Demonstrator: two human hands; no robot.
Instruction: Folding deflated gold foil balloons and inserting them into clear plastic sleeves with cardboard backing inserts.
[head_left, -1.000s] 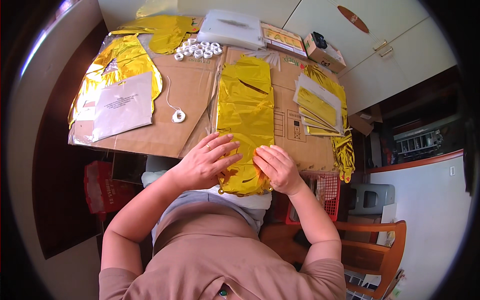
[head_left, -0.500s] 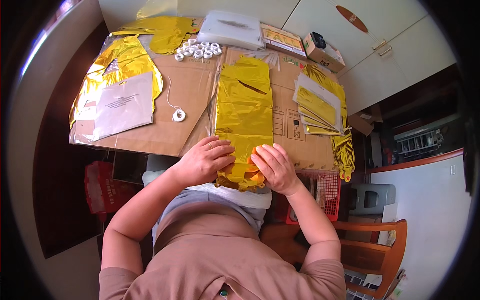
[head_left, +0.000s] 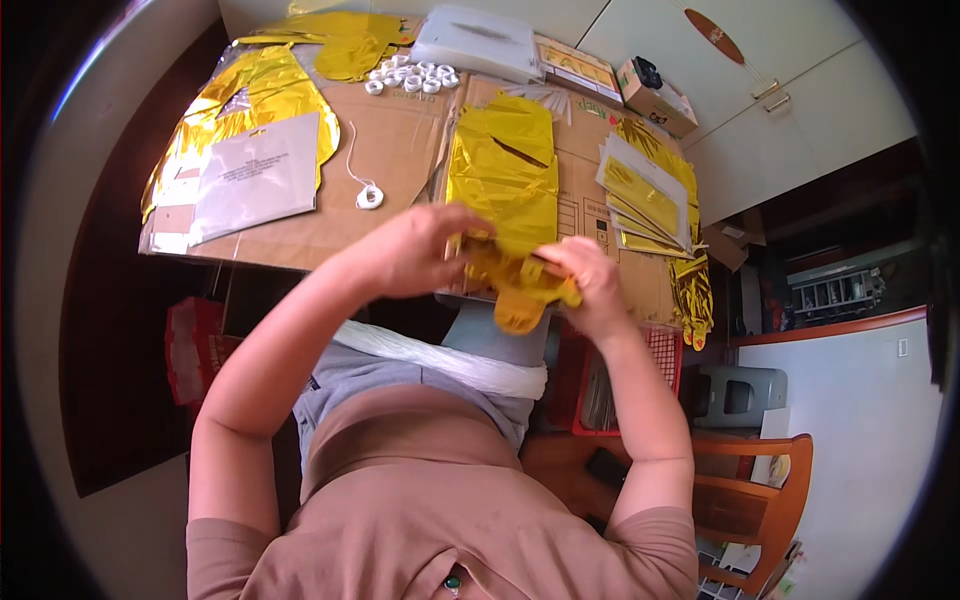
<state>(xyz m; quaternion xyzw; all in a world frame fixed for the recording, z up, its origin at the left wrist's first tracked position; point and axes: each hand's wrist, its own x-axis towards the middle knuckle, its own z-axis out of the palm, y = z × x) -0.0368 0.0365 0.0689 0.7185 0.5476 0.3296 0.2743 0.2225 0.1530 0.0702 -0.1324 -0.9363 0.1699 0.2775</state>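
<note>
A flat gold foil balloon [head_left: 503, 175] lies lengthwise on the cardboard, its near end raised and crumpled over the table's front edge. My right hand [head_left: 592, 287] is closed on the right side of that raised end. At its left side is my left hand [head_left: 425, 248], blurred by motion, its fingers bent around the foil edge. An orange-gold rounded flap [head_left: 517, 312] hangs down between my hands. Left of the balloon lies a small white ribbon roll [head_left: 369, 196] with a loose tail.
Several white ribbon rolls [head_left: 412, 76] cluster at the back. Gold foil and a grey packet [head_left: 257, 175] lie at left, clear packets with gold sheets [head_left: 645, 195] at right. A clear plastic stack [head_left: 475, 45] and small boxes [head_left: 655, 97] line the back. Below right stands a wooden chair [head_left: 785, 495].
Both hands have lifted the balloon's near end and moved it away from my body. The end has crumpled, with the orange-gold flap now hanging. The view has shifted slightly.
</note>
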